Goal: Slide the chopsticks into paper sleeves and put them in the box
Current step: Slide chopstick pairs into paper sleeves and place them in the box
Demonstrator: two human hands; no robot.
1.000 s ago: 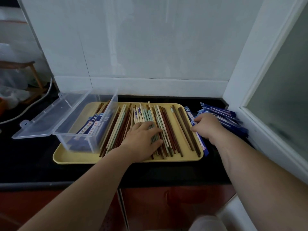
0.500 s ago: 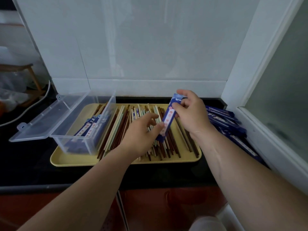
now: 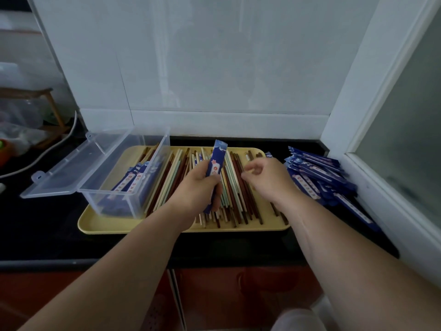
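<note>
left hand [image 3: 195, 189] gripping sleeve [image 3: 216, 166], right hand [image 3: 267, 179] hovering

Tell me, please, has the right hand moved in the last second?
Yes. The right hand moved left, from the right rim of the tray to above the chopsticks.

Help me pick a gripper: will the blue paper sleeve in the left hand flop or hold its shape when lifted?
Probably holds its shape: the sleeve juts straight above the left hand without drooping. Likely very light, being thin and flat. Possibly slippery: the sleeve pile beside the tray lies splayed.
</note>
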